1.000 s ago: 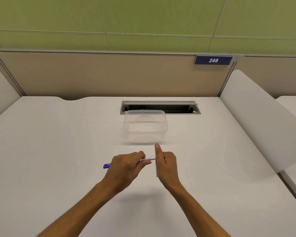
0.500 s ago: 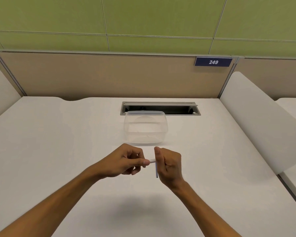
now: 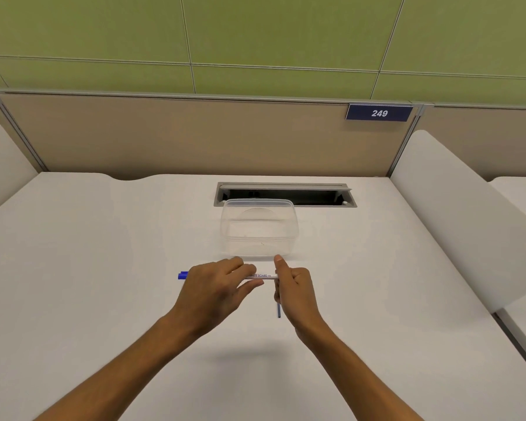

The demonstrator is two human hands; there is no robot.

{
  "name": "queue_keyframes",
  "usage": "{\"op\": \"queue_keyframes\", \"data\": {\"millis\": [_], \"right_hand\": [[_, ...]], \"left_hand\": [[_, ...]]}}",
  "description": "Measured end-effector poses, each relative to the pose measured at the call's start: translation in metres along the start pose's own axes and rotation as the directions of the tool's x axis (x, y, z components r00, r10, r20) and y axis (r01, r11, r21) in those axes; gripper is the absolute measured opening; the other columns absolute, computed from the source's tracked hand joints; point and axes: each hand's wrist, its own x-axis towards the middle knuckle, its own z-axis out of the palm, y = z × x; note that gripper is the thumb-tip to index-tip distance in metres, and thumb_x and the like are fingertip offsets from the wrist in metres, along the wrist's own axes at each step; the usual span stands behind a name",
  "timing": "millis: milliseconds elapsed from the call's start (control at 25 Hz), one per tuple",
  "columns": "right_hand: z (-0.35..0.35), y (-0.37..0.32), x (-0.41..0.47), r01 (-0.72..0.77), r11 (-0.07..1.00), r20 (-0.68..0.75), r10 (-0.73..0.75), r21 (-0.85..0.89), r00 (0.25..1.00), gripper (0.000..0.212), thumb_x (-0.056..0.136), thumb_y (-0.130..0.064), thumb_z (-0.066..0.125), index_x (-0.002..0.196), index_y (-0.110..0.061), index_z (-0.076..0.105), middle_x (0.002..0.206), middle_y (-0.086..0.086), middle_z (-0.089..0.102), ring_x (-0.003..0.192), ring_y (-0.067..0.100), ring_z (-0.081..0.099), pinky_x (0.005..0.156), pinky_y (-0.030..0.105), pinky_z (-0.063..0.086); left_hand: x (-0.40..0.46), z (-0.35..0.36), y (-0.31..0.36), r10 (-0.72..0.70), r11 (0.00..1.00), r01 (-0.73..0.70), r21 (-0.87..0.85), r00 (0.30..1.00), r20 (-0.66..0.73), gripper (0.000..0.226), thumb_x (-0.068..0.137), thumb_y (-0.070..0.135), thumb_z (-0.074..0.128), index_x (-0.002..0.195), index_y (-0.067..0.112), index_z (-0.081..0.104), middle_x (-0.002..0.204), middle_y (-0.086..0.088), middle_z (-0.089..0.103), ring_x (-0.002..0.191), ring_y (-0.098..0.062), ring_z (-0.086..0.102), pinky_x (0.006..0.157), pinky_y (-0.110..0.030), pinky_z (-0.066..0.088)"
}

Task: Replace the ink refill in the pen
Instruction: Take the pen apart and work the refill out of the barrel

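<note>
A white whiteboard pen with a blue cap end lies level above the white desk. My left hand grips its middle, and the blue end sticks out to the left. My right hand is closed at the pen's right end, thumb up. A thin blue refill pokes down out of that fist; its upper part is hidden in the hand.
A clear plastic container stands just behind the hands. Behind it is an open cable slot in the desk. White dividers rise at the left and right, with a beige partition at the back.
My left hand turned back over the pen, so the blue end shows at the left again after being hidden half a second ago. The right hand stays at the pen's right end.
</note>
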Motion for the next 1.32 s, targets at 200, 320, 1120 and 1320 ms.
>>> {"op": "queue_keyframes", "data": {"millis": [200,320,1120,1320], "right_hand": [[0.0,-0.007,-0.004,0.251,0.968,-0.112,-0.249,0.003,0.962,0.062,0.102,-0.031,0.048,0.047,-0.015,0.025,0.043,-0.006,0.026,0.045,0.013,0.023,0.046,0.024,0.02],[-0.006,-0.012,-0.004,0.596,0.78,-0.139,-0.622,-0.191,0.77,0.057,0.103,-0.029,0.045,0.049,-0.025,0.026,0.043,-0.012,0.023,0.045,0.01,0.019,0.044,0.025,0.017],[-0.003,-0.025,-0.009,0.272,0.961,-0.111,-0.266,0.043,0.958,0.061,0.102,-0.035,0.048,0.049,-0.013,0.027,0.043,-0.006,0.026,0.046,0.014,0.024,0.048,0.029,0.022],[-0.011,-0.031,-0.01,0.749,0.608,-0.108,-0.79,-0.263,0.604,0.049,0.105,-0.035,0.036,0.058,-0.023,0.03,0.05,-0.007,0.026,0.053,0.008,0.019,0.05,0.019,0.015]], "left_hand": [[0.005,-0.012,0.002,-0.121,0.947,0.118,-0.298,0.993,0.007,0.026,0.09,0.043,0.059,0.083,0.021,0.072,0.063,0.009,0.06,0.053,-0.01,0.047,0.045,-0.031,0.043],[0.015,-0.028,0.002,-0.227,0.636,0.35,-0.687,0.936,0.268,0.019,0.086,0.033,0.069,0.08,0.016,0.076,0.057,0.004,0.059,0.052,-0.01,0.044,0.051,-0.022,0.037],[0.021,-0.033,-0.002,-0.117,0.878,0.17,-0.447,0.983,0.144,0.023,0.09,0.039,0.062,0.085,0.019,0.072,0.062,0.009,0.061,0.053,-0.011,0.047,0.049,-0.028,0.041],[0.038,-0.062,-0.005,-0.066,0.498,0.54,-0.679,0.804,0.591,0.023,0.088,0.029,0.065,0.081,0.01,0.075,0.054,-0.001,0.049,0.052,-0.016,0.038,0.05,-0.021,0.032]]}}
